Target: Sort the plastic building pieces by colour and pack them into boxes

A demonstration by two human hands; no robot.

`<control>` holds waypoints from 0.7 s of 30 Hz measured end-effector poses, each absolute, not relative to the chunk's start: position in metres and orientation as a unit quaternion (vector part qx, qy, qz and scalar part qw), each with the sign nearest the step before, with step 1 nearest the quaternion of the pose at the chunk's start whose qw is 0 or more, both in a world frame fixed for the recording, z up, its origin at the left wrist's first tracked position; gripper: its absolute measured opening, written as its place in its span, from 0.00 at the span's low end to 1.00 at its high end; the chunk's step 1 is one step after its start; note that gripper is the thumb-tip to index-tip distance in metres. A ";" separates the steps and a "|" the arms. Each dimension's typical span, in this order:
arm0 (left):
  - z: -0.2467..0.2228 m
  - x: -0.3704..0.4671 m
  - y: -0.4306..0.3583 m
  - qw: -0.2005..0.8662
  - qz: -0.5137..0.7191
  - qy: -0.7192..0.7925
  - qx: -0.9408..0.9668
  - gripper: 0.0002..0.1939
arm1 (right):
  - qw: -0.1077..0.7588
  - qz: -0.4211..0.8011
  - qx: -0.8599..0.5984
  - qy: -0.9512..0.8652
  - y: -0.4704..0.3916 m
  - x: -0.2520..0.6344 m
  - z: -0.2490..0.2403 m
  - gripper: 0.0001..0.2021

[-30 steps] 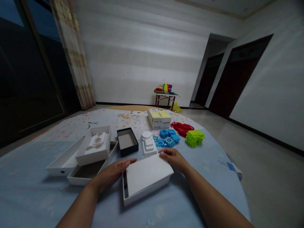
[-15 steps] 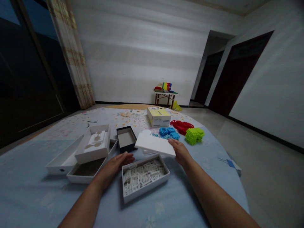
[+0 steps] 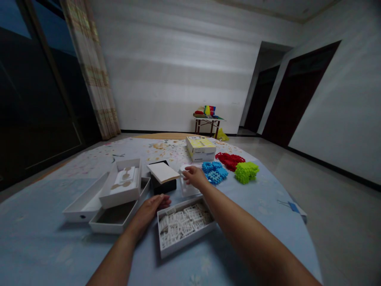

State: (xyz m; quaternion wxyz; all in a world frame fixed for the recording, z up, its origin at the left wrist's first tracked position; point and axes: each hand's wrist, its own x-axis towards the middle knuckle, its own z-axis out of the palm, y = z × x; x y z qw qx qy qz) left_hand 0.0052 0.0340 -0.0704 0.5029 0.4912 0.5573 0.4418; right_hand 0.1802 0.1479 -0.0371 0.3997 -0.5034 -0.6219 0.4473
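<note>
My right hand point(image 3: 195, 176) reaches over a white moulded tray point(image 3: 187, 188), fingers apart and holding nothing. Left of it, a white flat piece point(image 3: 163, 171) lies tilted on top of a black box point(image 3: 166, 186). My left hand point(image 3: 153, 204) rests with fingers stretched on the cloth, holding nothing, by the corner of a white box point(image 3: 186, 226) filled with many small printed white pieces. On the left, a white box with an insert point(image 3: 126, 180) sits on another open white box point(image 3: 111, 226), beside a white lid point(image 3: 86, 202).
Behind my right hand are a blue bundle point(image 3: 214, 172), a red bundle point(image 3: 230, 161), a lime-green bundle point(image 3: 247, 172) and a yellow-and-white box point(image 3: 201, 149). A blue clip point(image 3: 293, 206) is at the right table edge. A small table point(image 3: 210, 118) stands by the wall.
The white flat piece has moved left onto the black box, and my right hand has let go of it. The moulded tray now shows more. The view has shifted slightly.
</note>
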 end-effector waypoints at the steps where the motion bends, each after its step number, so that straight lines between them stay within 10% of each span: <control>1: -0.071 0.005 0.034 0.504 0.444 0.556 0.490 0.30 | 0.403 0.414 -0.517 -0.632 0.150 0.184 -0.038 0.14; 10: -0.072 0.007 0.036 0.503 0.463 0.552 0.477 0.30 | 0.179 0.127 -0.645 -0.732 0.146 0.184 -0.043 0.29; 21: -0.069 0.009 0.034 0.496 0.467 0.555 0.477 0.31 | 0.302 0.213 -0.525 -0.766 0.147 0.254 -0.009 0.29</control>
